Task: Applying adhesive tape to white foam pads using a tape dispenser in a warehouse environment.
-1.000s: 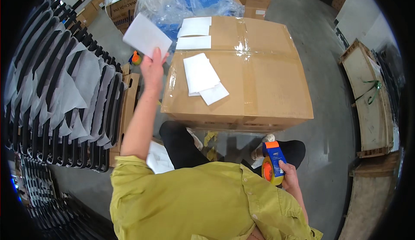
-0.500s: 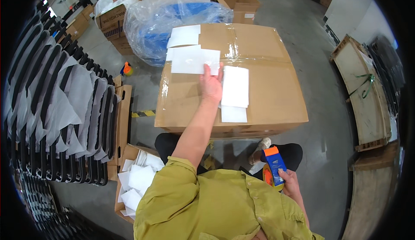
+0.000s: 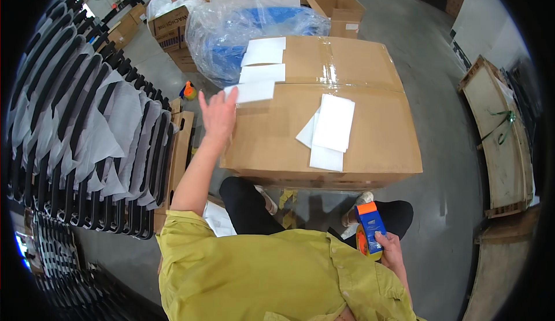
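While my left hand (image 3: 218, 114) hovers with its fingers spread flat at the left edge of the large brown cardboard box sealed with clear tape (image 3: 370, 142), its fingertips reach the white rectangular paper sheet (image 3: 252, 91) that overhangs that edge, left of centre in the frame. This sheet is the lowest of a short column of three white sheets running up the box top; two more lie overlapped near the middle (image 3: 329, 127). It looks thin, matt and unmarked, with crisp corners. I judge it very light and limp, easy to crease or slide on the smooth tape, so it is best taken by its free overhanging edge or pressed flat with the palm rather than pinched hard. My right hand (image 3: 391, 249), at the lower right of the frame beside my knee, is wrapped around an orange and blue handheld tape dispenser (image 3: 369, 229). Black racks draped with grey padding (image 3: 87, 130) fill the left side.
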A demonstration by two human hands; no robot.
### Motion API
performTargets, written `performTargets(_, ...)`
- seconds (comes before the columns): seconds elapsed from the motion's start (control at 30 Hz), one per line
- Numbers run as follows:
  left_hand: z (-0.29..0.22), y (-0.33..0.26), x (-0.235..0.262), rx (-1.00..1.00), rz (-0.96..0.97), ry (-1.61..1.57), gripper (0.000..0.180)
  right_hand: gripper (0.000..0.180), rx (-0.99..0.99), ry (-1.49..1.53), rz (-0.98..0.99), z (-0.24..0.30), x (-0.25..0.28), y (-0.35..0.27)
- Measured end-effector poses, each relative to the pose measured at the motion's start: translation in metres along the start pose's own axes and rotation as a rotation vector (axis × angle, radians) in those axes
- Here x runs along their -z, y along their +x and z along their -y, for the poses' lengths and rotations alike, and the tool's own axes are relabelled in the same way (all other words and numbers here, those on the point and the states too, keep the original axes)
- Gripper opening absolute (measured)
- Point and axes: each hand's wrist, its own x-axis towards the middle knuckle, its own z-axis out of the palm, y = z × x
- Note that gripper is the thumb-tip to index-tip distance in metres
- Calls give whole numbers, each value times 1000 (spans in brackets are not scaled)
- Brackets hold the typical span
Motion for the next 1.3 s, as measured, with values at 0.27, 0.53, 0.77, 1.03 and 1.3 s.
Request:
performTargets(0.27,-23,9,-40,-81,175,-15,39,32,6,-64,-24,4,-8,-5)
performTargets(0.53,-24,18,-63,-46,157,-50,48,33,-3,-68,-16,9,-29,-18)
performTargets(0.77,-32,22,-44,74,393,-139,70,32,-17,-56,-34,6,-27,-21)
performTargets(1.03,-31,23,-48,105,444,-46,66,31,-38,-39,-21,0,-23,-19)
performTargets(1.3,-62,19,-21,-30,44,-244,62,29,-52,-52,-32,6,-25,-22)
